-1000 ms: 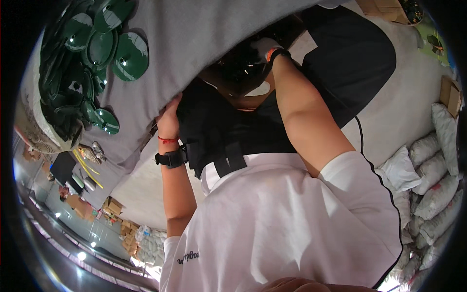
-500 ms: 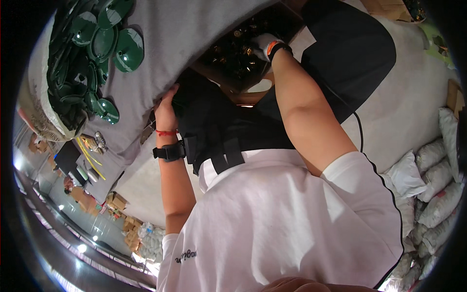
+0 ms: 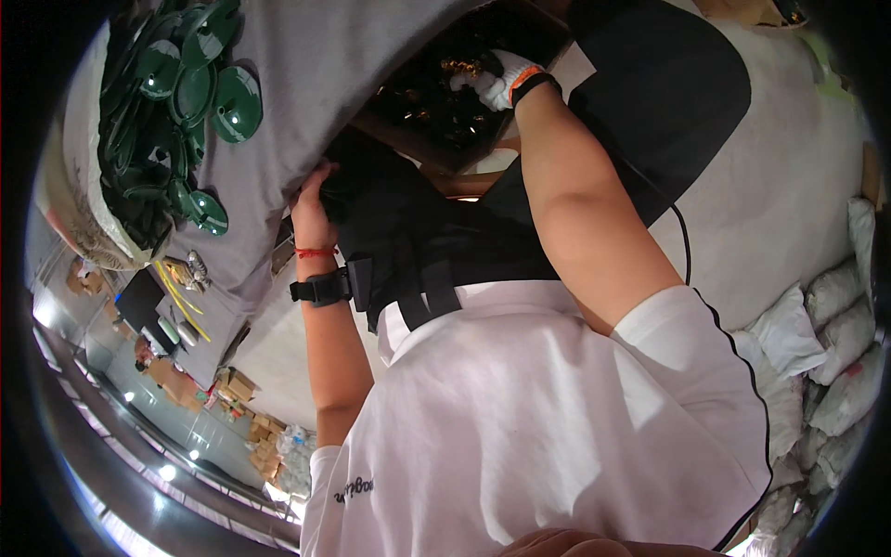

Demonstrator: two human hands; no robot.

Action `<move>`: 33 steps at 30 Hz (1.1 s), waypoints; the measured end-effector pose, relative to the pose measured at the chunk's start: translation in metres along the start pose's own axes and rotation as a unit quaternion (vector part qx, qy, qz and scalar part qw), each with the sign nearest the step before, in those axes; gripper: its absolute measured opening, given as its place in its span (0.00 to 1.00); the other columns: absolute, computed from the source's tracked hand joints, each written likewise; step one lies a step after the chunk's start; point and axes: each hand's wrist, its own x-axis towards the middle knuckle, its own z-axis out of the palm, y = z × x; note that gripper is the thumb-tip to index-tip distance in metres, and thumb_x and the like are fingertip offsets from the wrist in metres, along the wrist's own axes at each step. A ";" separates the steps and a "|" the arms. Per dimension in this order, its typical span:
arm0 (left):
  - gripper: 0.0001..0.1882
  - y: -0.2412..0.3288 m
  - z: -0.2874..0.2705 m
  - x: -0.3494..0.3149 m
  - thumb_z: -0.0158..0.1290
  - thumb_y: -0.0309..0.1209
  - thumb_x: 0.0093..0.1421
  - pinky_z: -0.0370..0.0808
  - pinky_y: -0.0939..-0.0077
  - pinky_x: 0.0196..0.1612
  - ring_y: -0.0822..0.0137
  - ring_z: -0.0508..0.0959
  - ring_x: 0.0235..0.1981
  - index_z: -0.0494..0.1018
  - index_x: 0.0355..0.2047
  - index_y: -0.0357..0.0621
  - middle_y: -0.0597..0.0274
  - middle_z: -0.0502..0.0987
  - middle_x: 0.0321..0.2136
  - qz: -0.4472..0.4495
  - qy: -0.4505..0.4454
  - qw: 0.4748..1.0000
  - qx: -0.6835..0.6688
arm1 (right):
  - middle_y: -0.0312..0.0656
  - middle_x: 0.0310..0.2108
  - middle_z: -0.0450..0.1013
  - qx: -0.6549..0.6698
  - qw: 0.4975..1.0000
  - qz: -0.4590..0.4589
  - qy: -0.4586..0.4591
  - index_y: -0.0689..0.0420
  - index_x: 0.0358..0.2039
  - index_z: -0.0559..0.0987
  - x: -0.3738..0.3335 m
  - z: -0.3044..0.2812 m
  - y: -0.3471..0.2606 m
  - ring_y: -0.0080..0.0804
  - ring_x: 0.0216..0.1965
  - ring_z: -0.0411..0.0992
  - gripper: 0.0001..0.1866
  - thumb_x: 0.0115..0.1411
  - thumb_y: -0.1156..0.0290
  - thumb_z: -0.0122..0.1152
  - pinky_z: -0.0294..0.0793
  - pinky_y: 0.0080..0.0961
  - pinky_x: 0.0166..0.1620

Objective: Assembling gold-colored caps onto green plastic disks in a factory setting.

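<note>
My right hand (image 3: 497, 82), in a white glove with an orange cuff, reaches into an open box (image 3: 450, 162) between my knees. The box holds a dark heap of small shiny pieces (image 3: 413, 110) with gold glints. Its fingers are curled beside some gold-coloured pieces (image 3: 461, 67); what they grip is too dark to make out. My left hand (image 3: 314, 202), bare with a red string at the wrist, is curled at the edge of the grey cloth, by my left thigh. Something dark green (image 3: 338, 192) shows next to its fingers, mostly in shadow.
A grey cloth-covered table (image 3: 278, 74) lies at the left. On it an open sack (image 3: 79, 200) spills glossy green round dishes (image 3: 195, 93). Yellow strips (image 3: 186, 302) and small tools lie nearer. Filled sacks (image 3: 840, 325) are stacked at the right. A black cable (image 3: 685, 237) hangs beside my right arm.
My right hand has drawn back slightly toward me in the box, and gold-coloured pieces now show at its fingers. The left hand has hardly moved. The view has shifted a little.
</note>
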 end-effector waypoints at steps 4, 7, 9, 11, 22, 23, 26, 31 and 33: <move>0.15 0.002 0.005 0.007 0.57 0.31 0.56 0.69 0.73 0.50 0.67 0.76 0.42 0.76 0.41 0.35 0.59 0.79 0.38 -0.043 -0.010 0.999 -0.032 | 0.47 0.22 0.75 -0.245 0.953 -0.132 0.117 0.55 0.39 0.81 -0.007 0.000 0.003 0.43 0.22 0.74 0.12 0.56 0.71 0.53 0.70 0.35 0.25; 0.15 -0.003 -0.014 -0.007 0.54 0.33 0.58 0.69 0.74 0.50 0.64 0.77 0.44 0.76 0.43 0.38 0.57 0.79 0.39 -0.016 0.042 0.999 -0.017 | 0.50 0.32 0.78 -0.438 0.899 0.023 -0.018 0.54 0.42 0.80 -0.034 0.035 -0.083 0.47 0.34 0.77 0.13 0.57 0.68 0.54 0.75 0.35 0.37; 0.15 0.000 -0.002 -0.005 0.54 0.33 0.58 0.69 0.73 0.51 0.64 0.77 0.44 0.76 0.43 0.38 0.57 0.79 0.39 -0.016 0.030 0.999 -0.018 | 0.48 0.44 0.75 -0.528 0.847 -0.019 -0.056 0.52 0.46 0.79 -0.030 0.029 -0.065 0.47 0.47 0.73 0.18 0.58 0.59 0.57 0.72 0.37 0.50; 0.15 0.003 0.007 -0.001 0.54 0.32 0.58 0.69 0.73 0.51 0.64 0.77 0.44 0.76 0.43 0.38 0.58 0.79 0.39 -0.016 0.022 0.999 -0.017 | 0.46 0.52 0.73 -0.538 0.837 -0.040 -0.090 0.50 0.49 0.79 -0.019 0.021 -0.043 0.46 0.54 0.70 0.22 0.58 0.53 0.56 0.71 0.40 0.54; 0.16 -0.008 -0.012 -0.001 0.56 0.31 0.57 0.63 0.72 0.58 0.64 0.73 0.50 0.77 0.45 0.37 0.59 0.78 0.44 0.118 0.006 0.961 0.250 | 0.48 0.47 0.76 -0.481 0.855 0.165 0.098 0.52 0.45 0.81 0.017 0.073 -0.054 0.44 0.50 0.73 0.19 0.60 0.62 0.45 0.70 0.40 0.52; 0.17 0.000 0.004 0.003 0.56 0.32 0.59 0.61 0.72 0.60 0.62 0.71 0.53 0.76 0.47 0.36 0.57 0.77 0.47 0.097 -0.007 0.979 0.182 | 0.46 0.46 0.76 -0.522 0.832 0.039 0.186 0.53 0.43 0.81 0.025 0.072 -0.035 0.47 0.49 0.74 0.18 0.60 0.62 0.47 0.72 0.43 0.50; 0.16 -0.013 -0.046 -0.009 0.55 0.33 0.61 0.62 0.69 0.60 0.55 0.71 0.54 0.76 0.49 0.48 0.51 0.75 0.50 0.220 -0.102 0.789 0.564 | 0.47 0.44 0.76 -0.295 0.932 -0.076 0.198 0.57 0.45 0.79 -0.019 0.117 -0.120 0.49 0.47 0.74 0.17 0.61 0.65 0.47 0.71 0.40 0.52; 0.20 -0.012 -0.026 -0.008 0.58 0.30 0.57 0.67 0.65 0.57 0.55 0.72 0.53 0.74 0.50 0.39 0.50 0.75 0.49 0.158 -0.061 0.930 0.326 | 0.48 0.44 0.76 -0.341 0.921 -0.077 0.174 0.58 0.46 0.78 -0.046 0.136 -0.155 0.49 0.47 0.74 0.18 0.61 0.64 0.47 0.70 0.40 0.52; 0.21 -0.017 -0.033 -0.004 0.59 0.30 0.56 0.70 0.66 0.53 0.54 0.74 0.50 0.73 0.49 0.36 0.51 0.76 0.48 0.216 -0.151 0.871 0.414 | 0.48 0.44 0.76 -0.361 0.917 -0.076 0.152 0.58 0.47 0.78 -0.042 0.142 -0.165 0.49 0.48 0.73 0.18 0.61 0.64 0.47 0.70 0.39 0.53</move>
